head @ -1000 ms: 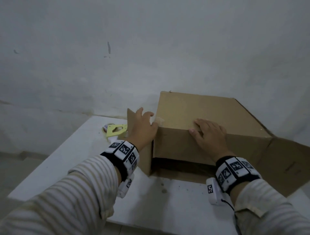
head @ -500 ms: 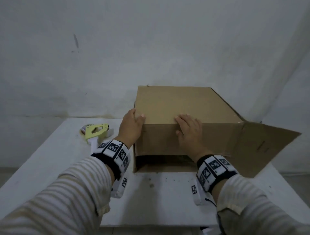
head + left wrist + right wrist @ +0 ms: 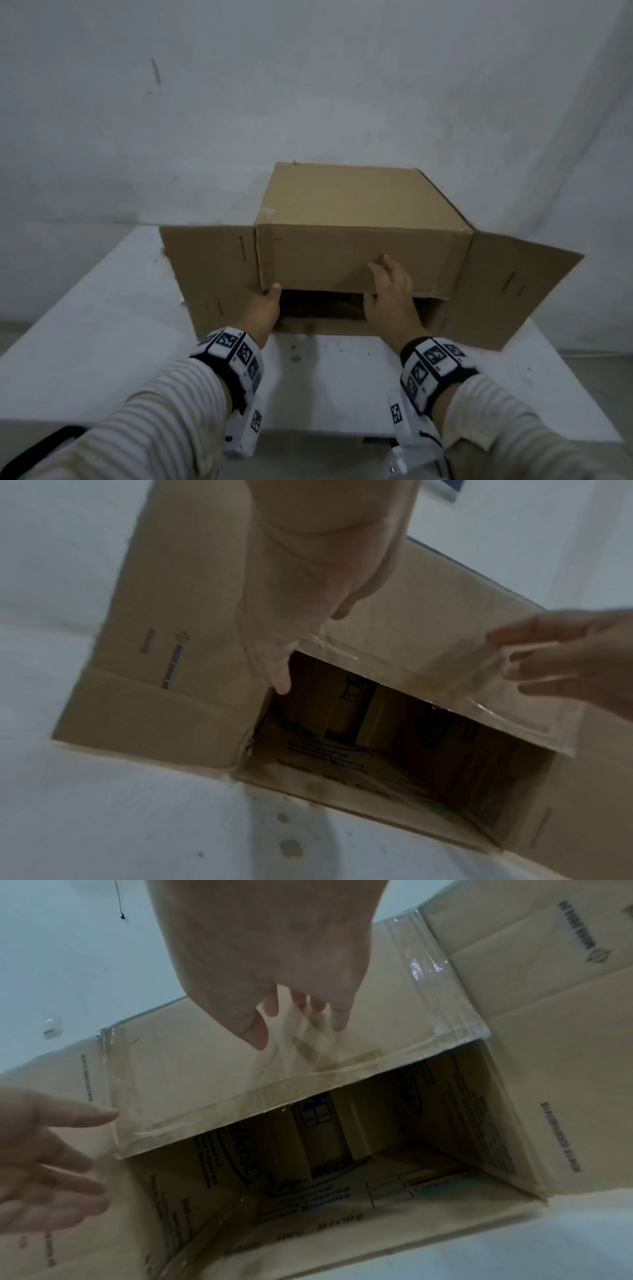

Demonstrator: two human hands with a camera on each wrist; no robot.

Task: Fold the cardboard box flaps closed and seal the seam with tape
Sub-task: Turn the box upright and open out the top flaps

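Lying on its side on the white desk (image 3: 102, 325), the cardboard box (image 3: 346, 202) turns its open mouth toward the person, with the top flap (image 3: 342, 260) hanging partway down over the opening, the left side flap (image 3: 209, 274) and right side flap (image 3: 513, 287) swung out wide, and the bottom flap (image 3: 342, 329) flat on the desk. Both hands are right at the mouth: the left hand (image 3: 262, 308) sits at the lower left corner of the top flap where it meets the left side flap, fingers extended and relaxed, holding nothing; the right hand (image 3: 390, 294) lies with straight fingers against the top flap's lower edge, thumb at the rim, pressing rather than clasping. The seam to be closed runs left to right across the opening, so each side flap lies just outboard of the nearer hand, and I judge they want folding in first. Only the wrist views show the box's inside, dark with printed lettering, and strips of old clear tape (image 3: 435, 969) along the top flap's edges; the head view alone shows how far both side flaps splay. No tape dispenser shows in any view.
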